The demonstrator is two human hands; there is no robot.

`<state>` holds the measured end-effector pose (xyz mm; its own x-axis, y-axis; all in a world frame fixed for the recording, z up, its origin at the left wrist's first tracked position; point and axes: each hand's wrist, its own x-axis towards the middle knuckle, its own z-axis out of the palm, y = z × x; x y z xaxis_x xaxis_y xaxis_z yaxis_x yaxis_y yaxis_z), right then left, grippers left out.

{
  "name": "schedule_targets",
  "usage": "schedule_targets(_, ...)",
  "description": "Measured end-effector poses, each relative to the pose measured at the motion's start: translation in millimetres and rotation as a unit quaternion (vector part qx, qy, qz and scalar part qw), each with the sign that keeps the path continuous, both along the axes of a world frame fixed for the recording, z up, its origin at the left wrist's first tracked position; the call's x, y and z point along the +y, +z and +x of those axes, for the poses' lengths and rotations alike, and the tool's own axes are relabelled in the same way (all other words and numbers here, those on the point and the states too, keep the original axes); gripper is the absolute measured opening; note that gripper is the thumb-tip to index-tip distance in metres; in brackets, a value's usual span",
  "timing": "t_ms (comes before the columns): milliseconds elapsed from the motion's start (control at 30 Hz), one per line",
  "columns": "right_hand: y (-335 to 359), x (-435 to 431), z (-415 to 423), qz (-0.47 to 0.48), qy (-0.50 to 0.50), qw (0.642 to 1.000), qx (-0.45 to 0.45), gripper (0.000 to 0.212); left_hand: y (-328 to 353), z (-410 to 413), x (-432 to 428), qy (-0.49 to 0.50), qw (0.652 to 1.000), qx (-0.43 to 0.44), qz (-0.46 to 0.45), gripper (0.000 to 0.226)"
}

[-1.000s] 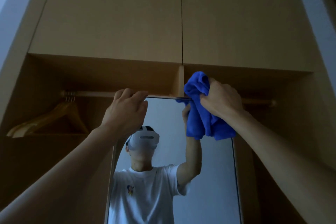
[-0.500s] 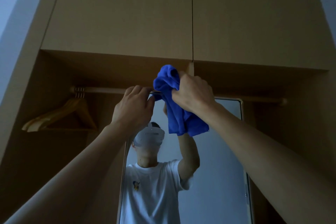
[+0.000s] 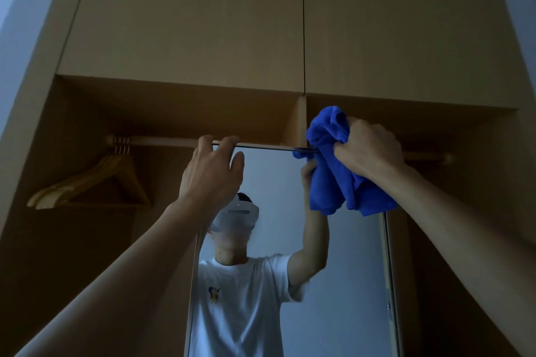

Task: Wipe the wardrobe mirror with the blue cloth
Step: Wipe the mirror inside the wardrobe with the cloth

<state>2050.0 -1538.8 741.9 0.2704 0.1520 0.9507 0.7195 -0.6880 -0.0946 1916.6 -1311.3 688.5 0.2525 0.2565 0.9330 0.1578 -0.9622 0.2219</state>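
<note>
Head view: right hand (image 3: 368,151) clenches blue cloth (image 3: 333,180) at mirror (image 3: 342,269) top edge; left hand (image 3: 211,175) fingers (image 3: 229,143) hook edge.

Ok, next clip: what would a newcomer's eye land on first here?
The bright blue cloth, bunched in the right hand at the top edge of the mirror, right of centre. Next, the left hand gripping that edge, and wooden hangers on the rail at left.

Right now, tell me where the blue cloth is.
In the head view, the bunched blue cloth sits right of centre, gripped by the right hand at the top edge of the wardrobe mirror.
</note>
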Motion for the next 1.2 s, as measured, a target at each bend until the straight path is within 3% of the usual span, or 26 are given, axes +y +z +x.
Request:
schedule_targets(433,4.6,80.4,-61.3,-0.047,0.079,0.994,-0.056,0.013,1.6,-12.0,14.3,-0.087,0.996,0.0,-0.029,0.054)
schedule_targets(633,8.5,121.3,-89.4,-0.056,0.111,0.99,-0.06,0.014,2.0,-13.9,20.3,-0.148,0.988,-0.011,-0.051,0.04)
schedule_targets(767,9.1,120.5,-87.4,-0.061,0.127,0.989,-0.052,0.01,2.5,-17.2,23.4,-0.168,0.983,-0.014,-0.077,0.039)
schedule_targets(867,5.7,108.0,-79.4,-0.055,0.141,0.987,-0.05,0.01,0.6,-16.5,24.1,-0.163,0.984,-0.012,-0.071,0.05)
schedule_targets(1067,2.9,80.4,-59.6,-0.032,0.084,0.996,-0.015,0.017,-9.6,-18.1,27.1,-0.234,0.961,0.002,-0.146,0.063)
schedule_targets(1200,4.4,70.9,-50.8,-0.009,0.051,0.999,0.008,0.011,-13.5,-25.9,29.3,-0.277,0.945,0.013,-0.174,0.067)
